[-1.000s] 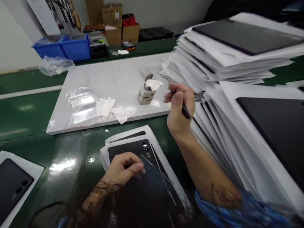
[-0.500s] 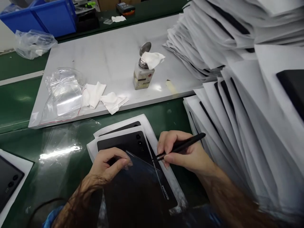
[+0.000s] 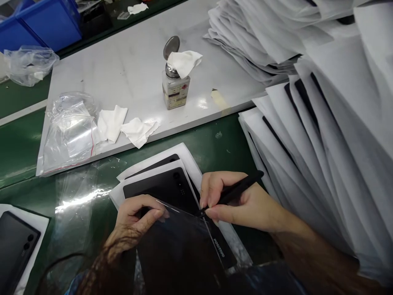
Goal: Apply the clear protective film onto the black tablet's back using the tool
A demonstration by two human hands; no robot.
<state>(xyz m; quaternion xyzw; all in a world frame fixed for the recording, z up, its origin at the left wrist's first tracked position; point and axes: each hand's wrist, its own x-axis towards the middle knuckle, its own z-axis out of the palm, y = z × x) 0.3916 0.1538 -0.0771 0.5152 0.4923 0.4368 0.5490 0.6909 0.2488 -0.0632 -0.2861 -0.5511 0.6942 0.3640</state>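
Two things are held, clear film [image 3: 181, 231] pinched in the left hand [image 3: 135, 217] and tweezers [image 3: 238, 190] gripped in the right hand [image 3: 238, 200], which could scratch the tablet [image 3: 153, 184] by slipping.

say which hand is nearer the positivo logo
Right. The right hand, holding tweezers, is just above the logo in the picture; the left hand is farther off, up and to the left.

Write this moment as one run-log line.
left hand: holding film | right hand: holding tweezers at film edge | tablet: partly under film | bottle: lid up
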